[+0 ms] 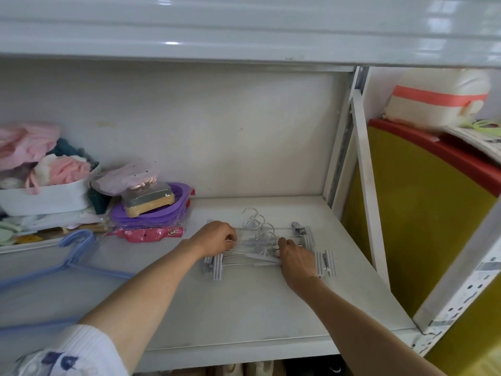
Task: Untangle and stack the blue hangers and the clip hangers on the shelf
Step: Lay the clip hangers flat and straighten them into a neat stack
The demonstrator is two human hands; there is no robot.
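Note:
Several grey clip hangers [260, 241] with metal hooks lie bunched on the white shelf [257, 308], right of centre. My left hand [217, 238] rests on their left side, fingers curled around the wire bars. My right hand [295, 257] presses on the right side of the bunch, fingertips on a bar near the hooks. Grey clips stick out at both ends of the pile. A stack of blue hangers [54, 272] lies flat at the left of the shelf, hooks pointing to the back.
A white basket of pink and white cloths [46, 183], purple plastic items [154, 213] and a red packet [146, 234] crowd the back left. The metal shelf post [366, 185] stands at the right, with a yellow and red bin [423, 213] beyond it.

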